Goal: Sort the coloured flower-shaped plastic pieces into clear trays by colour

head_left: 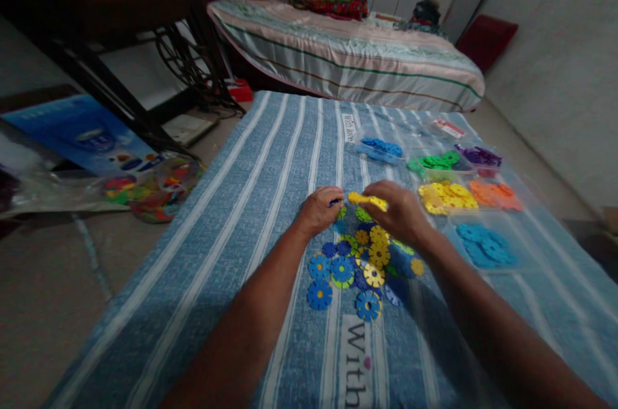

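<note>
A built cluster of interlocking plastic discs (360, 267), blue, yellow and green, lies on a blue striped cloth (232, 235) on the floor. My left hand (319, 209) is closed at the cluster's far edge, with a bit of a blue piece showing in its fingers. My right hand (398, 210) is closed in a pinch on a yellow disc (365, 199), held just beside the left hand above the cluster. Both forearms reach in from the bottom of the view.
Sorted piles of discs lie to the right: blue (381, 148), green (433, 163), purple (479, 156), yellow (447, 198), orange (496, 195) and more blue (486, 247). A bag of mixed pieces (152, 190) lies left. A bed (347, 51) stands behind, a table frame (120, 93) at left.
</note>
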Tool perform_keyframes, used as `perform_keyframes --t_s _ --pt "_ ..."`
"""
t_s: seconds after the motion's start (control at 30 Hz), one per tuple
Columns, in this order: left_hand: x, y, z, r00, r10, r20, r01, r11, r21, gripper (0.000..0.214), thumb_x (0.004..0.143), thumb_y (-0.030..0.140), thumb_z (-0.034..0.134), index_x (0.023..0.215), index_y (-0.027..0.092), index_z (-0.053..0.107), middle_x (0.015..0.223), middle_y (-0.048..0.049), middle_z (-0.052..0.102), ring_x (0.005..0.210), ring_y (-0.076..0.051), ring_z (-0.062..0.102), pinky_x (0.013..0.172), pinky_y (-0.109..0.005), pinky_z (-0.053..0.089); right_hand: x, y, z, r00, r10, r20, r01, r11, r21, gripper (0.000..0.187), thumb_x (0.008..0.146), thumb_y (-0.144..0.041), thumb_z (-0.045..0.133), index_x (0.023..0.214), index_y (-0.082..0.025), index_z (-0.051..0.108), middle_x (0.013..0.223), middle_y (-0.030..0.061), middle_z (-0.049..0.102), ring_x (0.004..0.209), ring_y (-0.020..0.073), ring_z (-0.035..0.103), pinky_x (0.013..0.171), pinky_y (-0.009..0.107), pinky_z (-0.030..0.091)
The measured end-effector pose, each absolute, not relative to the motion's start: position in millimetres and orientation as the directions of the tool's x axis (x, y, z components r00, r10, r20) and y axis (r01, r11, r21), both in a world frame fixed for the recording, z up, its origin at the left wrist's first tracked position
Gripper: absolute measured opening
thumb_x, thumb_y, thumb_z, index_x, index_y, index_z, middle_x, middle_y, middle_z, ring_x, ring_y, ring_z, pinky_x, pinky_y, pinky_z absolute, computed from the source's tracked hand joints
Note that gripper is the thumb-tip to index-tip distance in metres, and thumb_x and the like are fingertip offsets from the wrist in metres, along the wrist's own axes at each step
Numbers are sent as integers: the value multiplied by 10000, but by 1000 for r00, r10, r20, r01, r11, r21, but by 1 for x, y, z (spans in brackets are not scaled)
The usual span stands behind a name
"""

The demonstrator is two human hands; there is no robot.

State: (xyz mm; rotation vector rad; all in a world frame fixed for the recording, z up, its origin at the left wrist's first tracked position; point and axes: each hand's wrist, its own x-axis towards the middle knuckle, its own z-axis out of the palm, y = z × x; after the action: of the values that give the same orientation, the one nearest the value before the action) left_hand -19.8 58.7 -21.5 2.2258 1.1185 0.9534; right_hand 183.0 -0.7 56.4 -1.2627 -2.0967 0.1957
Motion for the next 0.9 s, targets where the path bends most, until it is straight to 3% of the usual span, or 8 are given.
perform_keyframes --t_s 0.13,0.27,0.37,0.67,0.8,0.9 --pt "-19 59 -24 422 819 389 501 -569 653 177 812 175 606 934 193 734 1115 -57 730 1086 -192 654 1008 -376 513 151 -53 34 -633 735 244 607 666 -433 161 866 -316 670 947 -180 698 1103 124 655 1084 263 592 909 424 513" --pt "-19 59 -26 415 826 383 512 -559 652 187 806 160 608 934 202 738 1111 -48 732 1081 -189 657 1016 -374 510 139 -70 28 -673 729 128 644 662 -384 297 820 -363 733 1032 -159 688 1246 165 597 1268 343 474 1001 522 456" --pt "-19 59 -26 413 825 387 513 -561 649 179 802 159 617 927 196 740 1107 -55 733 1082 -193 658 1011 -368 514 139 -71 26 -645 755 122 662 631 -404 306 818 -362 738 1033 -155 675 1271 166 588 1292 348 452 1019 536 442" --pt "-21 59 -23 411 811 416 513 -583 630 149 811 171 627 906 183 740 1085 -67 738 1056 -193 666 987 -358 530 137 -68 15 -614 752 238 593 639 -490 296 749 -267 779 992 -178 634 1217 148 617 1248 320 496 1002 498 455" --pt "-21 60 -24 412 808 421 512 -587 627 150 805 162 630 903 187 740 1080 -62 739 1045 -191 669 985 -367 533 134 -67 28 -630 758 170 572 601 -559 112 749 -150 728 785 -180 626 973 90 673 1002 241 613 876 399 500" --pt "-22 61 -25 413 808 419 515 -587 625 158 802 157 627 903 196 742 1078 -54 740 1042 -192 670 981 -379 537 138 -60 40 -611 780 134 559 545 -625 113 765 -103 681 733 -184 608 900 44 674 859 173 630 793 318 504"
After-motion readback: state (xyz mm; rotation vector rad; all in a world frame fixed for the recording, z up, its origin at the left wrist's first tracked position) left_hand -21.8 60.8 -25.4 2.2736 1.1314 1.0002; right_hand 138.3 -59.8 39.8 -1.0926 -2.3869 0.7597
